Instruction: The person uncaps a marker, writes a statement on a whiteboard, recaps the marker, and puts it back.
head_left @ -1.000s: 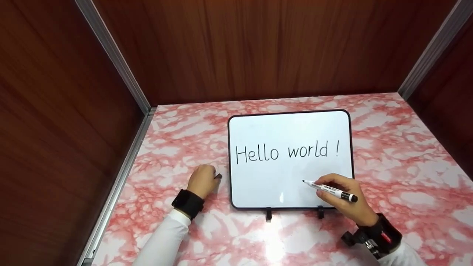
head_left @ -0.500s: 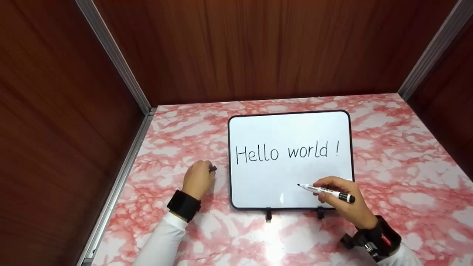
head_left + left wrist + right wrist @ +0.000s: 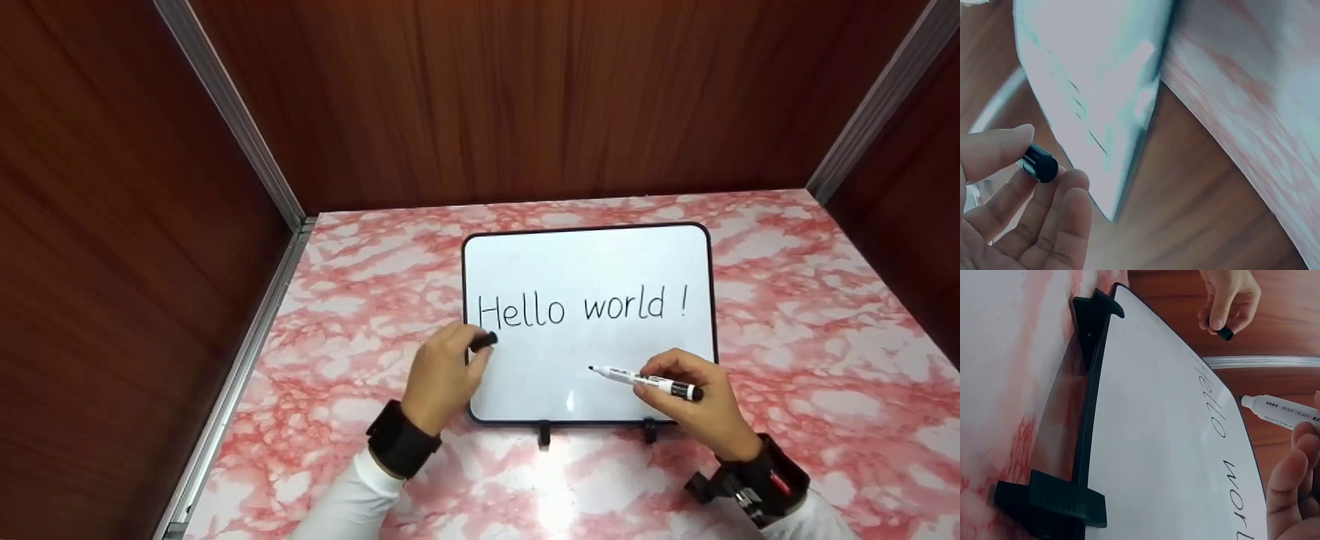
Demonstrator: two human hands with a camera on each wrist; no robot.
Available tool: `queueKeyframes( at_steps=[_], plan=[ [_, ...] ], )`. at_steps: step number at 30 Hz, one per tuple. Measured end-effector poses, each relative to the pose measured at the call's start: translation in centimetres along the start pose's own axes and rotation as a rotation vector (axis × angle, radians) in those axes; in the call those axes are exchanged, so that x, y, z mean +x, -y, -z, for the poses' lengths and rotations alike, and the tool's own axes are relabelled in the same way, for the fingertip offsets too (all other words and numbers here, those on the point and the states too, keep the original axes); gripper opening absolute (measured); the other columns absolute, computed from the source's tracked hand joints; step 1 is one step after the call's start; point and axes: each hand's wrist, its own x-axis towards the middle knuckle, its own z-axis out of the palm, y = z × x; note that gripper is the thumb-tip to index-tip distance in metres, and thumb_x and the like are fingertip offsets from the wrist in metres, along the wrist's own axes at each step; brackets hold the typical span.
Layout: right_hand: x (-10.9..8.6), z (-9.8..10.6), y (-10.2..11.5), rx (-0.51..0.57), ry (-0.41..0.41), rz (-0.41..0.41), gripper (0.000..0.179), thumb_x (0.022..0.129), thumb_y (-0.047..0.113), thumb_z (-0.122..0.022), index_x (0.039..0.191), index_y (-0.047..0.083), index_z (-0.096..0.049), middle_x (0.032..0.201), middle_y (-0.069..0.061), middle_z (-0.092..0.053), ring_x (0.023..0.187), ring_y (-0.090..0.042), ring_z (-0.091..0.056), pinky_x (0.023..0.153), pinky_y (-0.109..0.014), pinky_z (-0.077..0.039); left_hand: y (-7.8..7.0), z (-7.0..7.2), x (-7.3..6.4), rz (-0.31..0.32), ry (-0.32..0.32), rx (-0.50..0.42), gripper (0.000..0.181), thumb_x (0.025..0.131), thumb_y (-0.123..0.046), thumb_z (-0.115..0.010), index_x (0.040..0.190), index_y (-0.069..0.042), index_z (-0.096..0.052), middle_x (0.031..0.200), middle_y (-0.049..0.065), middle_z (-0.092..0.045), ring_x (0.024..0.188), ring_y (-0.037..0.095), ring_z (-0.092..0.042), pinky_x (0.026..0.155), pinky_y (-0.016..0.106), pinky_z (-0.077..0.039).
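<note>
My left hand (image 3: 444,373) pinches a small black marker cap (image 3: 1042,165) between thumb and fingers, in front of the whiteboard's left edge in the head view. In my right hand (image 3: 694,394) is a white whiteboard marker (image 3: 634,376), uncapped, its dark tip pointing left toward the cap. The black-framed whiteboard (image 3: 592,262) stands behind both hands and reads "Hello world !" in black. In the right wrist view the marker (image 3: 1283,410) lies between the fingers, and the cap (image 3: 1223,332) shows at the left hand's fingertips, a gap apart from the tip.
Two black stand feet (image 3: 545,433) hold the whiteboard's lower edge on the red-and-white marbled table (image 3: 360,262). Brown wood-grain panels (image 3: 562,97) with grey metal corner strips (image 3: 232,105) enclose the back and sides.
My left hand has come right from beside the board, bringing the cap over its left edge. My right hand has shifted slightly left with the marker.
</note>
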Motion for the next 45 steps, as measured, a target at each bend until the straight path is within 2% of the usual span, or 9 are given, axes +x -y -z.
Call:
queueKeyframes(
  at_steps=[4, 10, 15, 24, 31, 39, 42, 45],
  plan=[
    [0.0, -0.4, -0.1, -0.032, -0.015, 0.020, 0.029, 0.077, -0.027, -0.078, 0.099, -0.008, -0.076, 0.086, -0.002, -0.079, 0.067, -0.002, -0.063, 0.053, -0.016, -0.047, -1.3, -1.1, -0.5, -0.065, 0.043, -0.014, 0.012, 0.091, -0.006, -0.085, 0.100, -0.005, -0.077, 0.097, 0.009, -0.078, 0.090, 0.023, -0.076, 0.083, 0.036, -0.065],
    [0.1, -1.1, 0.1, 0.053, 0.026, 0.038, 0.033, 0.077, -0.032, -0.074, 0.102, -0.012, -0.076, 0.088, -0.001, -0.082, 0.072, -0.006, -0.075, 0.055, -0.012, -0.052, -2.9, -2.0, -1.3, -0.176, 0.094, 0.017, 0.012, 0.092, -0.011, -0.086, 0.101, -0.008, -0.078, 0.092, 0.004, -0.075, 0.082, 0.018, -0.070, 0.074, 0.032, -0.062],
    [0.2, -1.6, 0.3, 0.104, 0.056, 0.031, 0.031, 0.078, -0.032, -0.072, 0.103, -0.013, -0.075, 0.088, -0.003, -0.082, 0.074, -0.007, -0.077, 0.055, -0.012, -0.053, -4.0, -2.5, -1.7, -0.251, 0.108, 0.036, 0.011, 0.094, -0.013, -0.085, 0.102, -0.009, -0.079, 0.092, 0.002, -0.074, 0.082, 0.016, -0.068, 0.074, 0.029, -0.060],
    [0.1, -2.0, 0.1, 0.115, 0.113, 0.000, 0.029, 0.080, -0.030, -0.072, 0.103, -0.013, -0.073, 0.093, -0.001, -0.082, 0.078, -0.007, -0.078, 0.062, -0.016, -0.060, -5.1, -2.8, -2.2, -0.303, 0.154, 0.011, 0.010, 0.096, -0.016, -0.084, 0.104, -0.013, -0.080, 0.094, -0.002, -0.074, 0.085, 0.015, -0.066, 0.075, 0.024, -0.057],
    [-0.1, -2.1, -0.1, 0.102, 0.126, 0.001, 0.029, 0.080, -0.030, -0.073, 0.102, -0.012, -0.074, 0.094, 0.000, -0.082, 0.078, -0.004, -0.075, 0.060, -0.014, -0.057, -5.2, -2.9, -2.3, -0.321, 0.174, 0.024, 0.010, 0.096, -0.017, -0.084, 0.105, -0.015, -0.080, 0.095, -0.003, -0.075, 0.086, 0.014, -0.065, 0.075, 0.023, -0.056],
    [-0.3, -2.2, -0.4, 0.096, 0.138, -0.006, 0.029, 0.079, -0.029, -0.074, 0.102, -0.011, -0.075, 0.095, 0.002, -0.081, 0.076, -0.001, -0.071, 0.060, -0.014, -0.057, -5.4, -3.2, -2.5, -0.347, 0.169, 0.026, 0.010, 0.095, -0.018, -0.085, 0.103, -0.015, -0.080, 0.094, -0.003, -0.074, 0.084, 0.014, -0.064, 0.071, 0.022, -0.055],
    [-0.3, -2.3, -0.4, 0.060, 0.148, 0.004, 0.030, 0.079, -0.028, -0.075, 0.101, -0.009, -0.076, 0.096, 0.001, -0.081, 0.077, 0.000, -0.070, 0.060, -0.014, -0.056, -5.3, -3.3, -2.5, -0.355, 0.167, 0.037, 0.010, 0.095, -0.017, -0.085, 0.103, -0.015, -0.080, 0.095, -0.004, -0.075, 0.085, 0.013, -0.066, 0.071, 0.022, -0.057],
    [-0.2, -2.2, -0.2, -0.047, 0.185, 0.052, 0.031, 0.080, -0.024, -0.079, 0.102, -0.004, -0.078, 0.095, -0.002, -0.081, 0.081, -0.001, -0.070, 0.065, -0.014, -0.057, -5.2, -3.3, -2.6, -0.374, 0.183, 0.047, 0.009, 0.096, -0.016, -0.083, 0.104, -0.014, -0.079, 0.096, -0.004, -0.076, 0.087, 0.013, -0.069, 0.074, 0.023, -0.059]
  ],
)
